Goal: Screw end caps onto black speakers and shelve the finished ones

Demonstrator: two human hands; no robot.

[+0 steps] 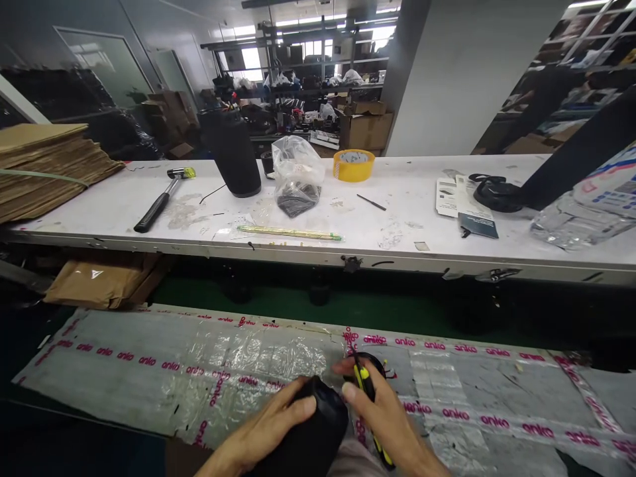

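Note:
At the bottom centre my left hand (271,421) grips a black cylindrical speaker body (313,430) that lies tilted toward me. My right hand (380,411) holds a yellow-and-black screwdriver (365,384), its tip pointing at a small black round part (370,363) on the taped work surface (149,371) just beyond the cylinder's end. My right thumb touches the cylinder's rim.
Across a green conveyor strip (348,308) lies a white bench (397,225) with a hammer (159,202), a tall black cylinder (232,156), a plastic bag of parts (297,175), a yellow tape roll (354,165), leaflets (462,202) and stacked cardboard (44,165) at left.

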